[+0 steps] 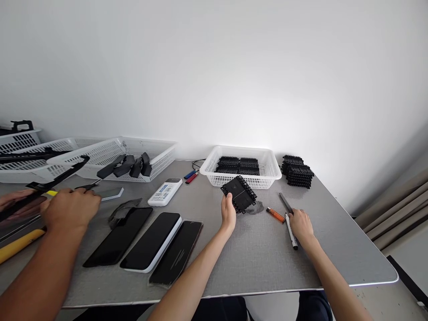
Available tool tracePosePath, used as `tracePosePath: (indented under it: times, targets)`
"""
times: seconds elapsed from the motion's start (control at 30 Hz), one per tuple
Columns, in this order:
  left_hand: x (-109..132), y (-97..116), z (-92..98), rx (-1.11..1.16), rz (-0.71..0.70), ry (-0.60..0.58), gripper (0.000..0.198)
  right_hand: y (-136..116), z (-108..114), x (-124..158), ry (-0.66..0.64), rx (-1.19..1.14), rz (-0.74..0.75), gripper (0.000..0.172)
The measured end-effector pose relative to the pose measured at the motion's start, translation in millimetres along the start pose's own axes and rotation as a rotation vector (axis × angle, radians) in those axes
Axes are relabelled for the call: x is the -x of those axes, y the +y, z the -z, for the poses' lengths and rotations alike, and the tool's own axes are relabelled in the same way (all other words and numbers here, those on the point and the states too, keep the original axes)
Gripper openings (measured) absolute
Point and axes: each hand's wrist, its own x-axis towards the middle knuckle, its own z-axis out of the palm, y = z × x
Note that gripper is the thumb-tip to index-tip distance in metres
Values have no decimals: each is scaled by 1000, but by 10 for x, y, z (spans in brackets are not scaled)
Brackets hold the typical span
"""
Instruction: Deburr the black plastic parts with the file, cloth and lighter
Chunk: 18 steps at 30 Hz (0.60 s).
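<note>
A black square plastic piece (239, 194) with toothed edges is held tilted above the table in my left hand (228, 213), the thumb lying over its near side. My right hand (301, 228) rests low over the table at the right, its fingers closed around a narrow dark-grey flat tool (286, 203); the tool's kind is unclear, and the hand hides its lower end. Beside that hand lie a white pen (291, 234) with a black end and an orange lighter (276, 215). Behind the held piece stands a white basket (240, 182) with similar black pieces (238, 165) in it.
More black pieces (297, 171) are stacked right of the basket. To the left lie several phones (152, 240), a white power bank (165, 192) and two small sticks, blue and red (191, 178). At far left, a co-worker's hands (72, 207) hold a long black part near other baskets (163, 156).
</note>
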Motion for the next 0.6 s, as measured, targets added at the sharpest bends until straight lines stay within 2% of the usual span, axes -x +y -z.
tracePosePath:
  times: [0.3,0.4,0.47,0.5,0.53,0.6]
  targets:
    - [35,34,20,0,36,-16,38,-98,130,118,1,50,-8,32]
    - [31,33,26,12,39,-16,38,-164,302,253,28,77,-7,33]
    - [29,35,22,21,38,-15,38,-227,528,468,72,84,24,36]
    - [29,38,18,26,35,-15,38,-262,674,622,109,76,69,37]
    - [31,41,12,30,30,-16,39,-296,837,805,188,37,183,36]
    - [40,51,-1,38,13,-28,40,-361,1180,1222,271,-67,575,32]
